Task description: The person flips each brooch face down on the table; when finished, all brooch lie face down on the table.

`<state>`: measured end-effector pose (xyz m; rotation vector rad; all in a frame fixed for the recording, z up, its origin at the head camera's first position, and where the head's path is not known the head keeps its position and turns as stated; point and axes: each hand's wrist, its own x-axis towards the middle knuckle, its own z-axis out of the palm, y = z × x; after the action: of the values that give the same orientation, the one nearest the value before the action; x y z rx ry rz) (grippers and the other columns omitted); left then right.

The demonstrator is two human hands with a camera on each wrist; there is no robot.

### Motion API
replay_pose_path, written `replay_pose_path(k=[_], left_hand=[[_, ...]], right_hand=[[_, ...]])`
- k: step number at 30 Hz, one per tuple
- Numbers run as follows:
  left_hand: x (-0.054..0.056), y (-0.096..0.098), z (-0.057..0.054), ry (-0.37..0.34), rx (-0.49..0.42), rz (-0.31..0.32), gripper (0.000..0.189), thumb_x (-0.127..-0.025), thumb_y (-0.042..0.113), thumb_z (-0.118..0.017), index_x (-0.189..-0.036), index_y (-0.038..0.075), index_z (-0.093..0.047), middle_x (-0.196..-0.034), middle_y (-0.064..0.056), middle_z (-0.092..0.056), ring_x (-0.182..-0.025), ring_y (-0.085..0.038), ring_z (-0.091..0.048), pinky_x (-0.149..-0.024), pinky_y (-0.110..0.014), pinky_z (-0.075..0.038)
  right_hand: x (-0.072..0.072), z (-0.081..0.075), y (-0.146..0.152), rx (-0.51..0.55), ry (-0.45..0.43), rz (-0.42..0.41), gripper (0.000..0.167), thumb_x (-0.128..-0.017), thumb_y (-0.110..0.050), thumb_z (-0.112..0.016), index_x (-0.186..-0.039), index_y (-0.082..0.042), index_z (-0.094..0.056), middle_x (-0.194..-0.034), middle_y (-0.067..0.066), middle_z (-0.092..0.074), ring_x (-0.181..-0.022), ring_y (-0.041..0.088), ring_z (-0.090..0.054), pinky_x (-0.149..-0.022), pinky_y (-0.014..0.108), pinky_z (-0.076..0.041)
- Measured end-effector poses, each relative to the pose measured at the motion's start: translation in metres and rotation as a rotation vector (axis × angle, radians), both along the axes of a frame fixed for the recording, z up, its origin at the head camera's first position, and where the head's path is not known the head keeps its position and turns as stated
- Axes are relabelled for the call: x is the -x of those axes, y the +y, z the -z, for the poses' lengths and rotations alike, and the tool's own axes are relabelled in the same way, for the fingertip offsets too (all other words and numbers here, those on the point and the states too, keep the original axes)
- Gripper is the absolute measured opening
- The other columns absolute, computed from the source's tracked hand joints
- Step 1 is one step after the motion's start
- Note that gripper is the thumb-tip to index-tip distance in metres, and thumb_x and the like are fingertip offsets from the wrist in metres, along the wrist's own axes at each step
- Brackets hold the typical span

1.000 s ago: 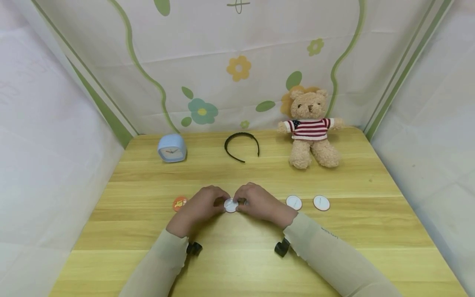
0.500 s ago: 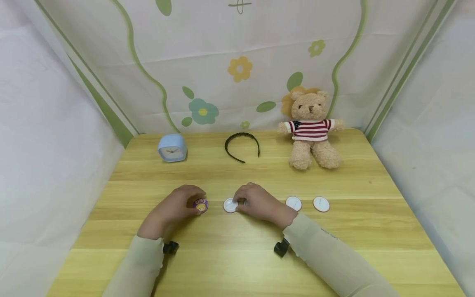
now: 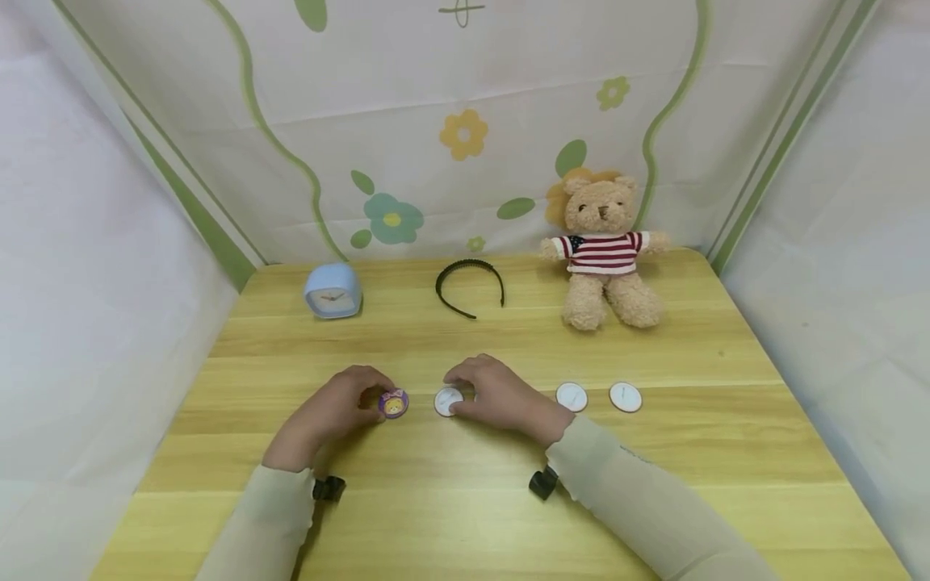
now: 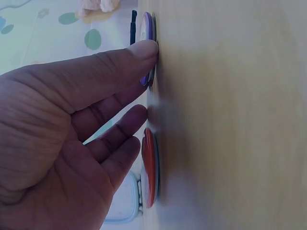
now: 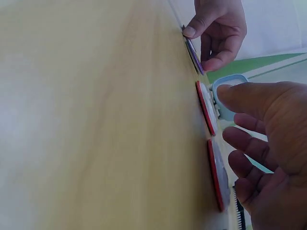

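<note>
My left hand (image 3: 337,411) pinches the rim of a round purple pin badge (image 3: 393,403) with a bear picture facing up, thumb and a finger at opposite edges. Beside it an orange badge (image 4: 151,167) lies under the loosely bent other fingers. My right hand (image 3: 501,395) spans a badge with its white pin back (image 3: 446,401) up. Its thumb overlaps the rim in the head view, and the index finger stands off the far edge. In the right wrist view another red-edged badge (image 5: 218,177) lies near the bent fingers; the hand hides it from the head view.
Two more white-backed badges, a left one (image 3: 571,397) and a right one (image 3: 626,397), lie right of my right hand. A blue clock (image 3: 333,290), black headband (image 3: 469,289) and teddy bear (image 3: 601,254) line the back of the wooden table (image 3: 436,516).
My left hand has left the middle white-backed badge and moved left to the purple one, turning it slightly. My right fingers have spread off the white-backed badge.
</note>
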<state>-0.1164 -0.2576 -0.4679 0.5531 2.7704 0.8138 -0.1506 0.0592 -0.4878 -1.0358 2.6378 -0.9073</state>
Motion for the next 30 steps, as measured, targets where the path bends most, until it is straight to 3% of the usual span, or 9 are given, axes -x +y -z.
replay_pose_path(k=[3, 8, 14, 21, 30], left_hand=[[-0.001, 0.004, -0.001, -0.009, 0.002, 0.002, 0.033, -0.092, 0.01, -0.088, -0.124, 0.016, -0.078, -0.132, -0.005, -0.072, -0.132, -0.032, -0.063, -0.115, -0.057, -0.051], [-0.002, 0.01, -0.003, -0.018, 0.003, 0.012, 0.034, -0.093, 0.01, -0.088, -0.124, 0.017, -0.078, -0.133, -0.005, -0.072, -0.133, -0.032, -0.063, -0.116, -0.057, -0.051], [-0.001, 0.011, -0.004, -0.026, -0.005, 0.002, 0.033, -0.092, 0.011, -0.089, -0.123, 0.018, -0.078, -0.131, -0.002, -0.073, -0.133, -0.031, -0.063, -0.117, -0.057, -0.05], [-0.001, 0.012, -0.002, -0.033, -0.014, 0.01, 0.032, -0.092, 0.01, -0.088, -0.12, 0.021, -0.078, -0.132, 0.0, -0.073, -0.137, -0.032, -0.062, -0.121, -0.059, -0.047], [0.0, 0.009, -0.005, -0.033, -0.016, 0.027, 0.026, -0.095, 0.011, -0.086, -0.119, 0.022, -0.081, -0.128, 0.002, -0.075, -0.131, -0.029, -0.066, -0.116, -0.057, -0.052]], right_hand=[[-0.001, -0.003, -0.011, -0.015, 0.004, -0.011, 0.04, -0.098, -0.031, -0.082, -0.134, -0.014, -0.075, -0.134, 0.0, -0.076, -0.125, 0.02, -0.064, -0.111, 0.041, -0.052], [-0.003, -0.003, -0.031, -0.047, 0.013, -0.048, 0.042, -0.098, -0.033, -0.081, -0.136, -0.017, -0.075, -0.137, -0.003, -0.074, -0.128, 0.019, -0.063, -0.114, 0.037, -0.051], [-0.003, -0.002, -0.053, -0.049, 0.032, -0.072, 0.036, -0.095, -0.028, -0.083, -0.129, -0.018, -0.078, -0.132, -0.005, -0.076, -0.127, 0.019, -0.064, -0.119, 0.041, -0.047], [-0.007, -0.001, -0.07, -0.064, 0.105, -0.066, 0.022, -0.098, -0.029, -0.084, -0.117, -0.02, -0.082, -0.118, -0.006, -0.078, -0.109, 0.014, -0.065, -0.106, 0.036, -0.051], [-0.012, -0.002, -0.072, -0.133, 0.145, -0.045, 0.023, -0.103, -0.038, -0.077, -0.121, -0.024, -0.082, -0.123, -0.009, -0.078, -0.108, 0.012, -0.061, -0.105, 0.039, -0.051]])
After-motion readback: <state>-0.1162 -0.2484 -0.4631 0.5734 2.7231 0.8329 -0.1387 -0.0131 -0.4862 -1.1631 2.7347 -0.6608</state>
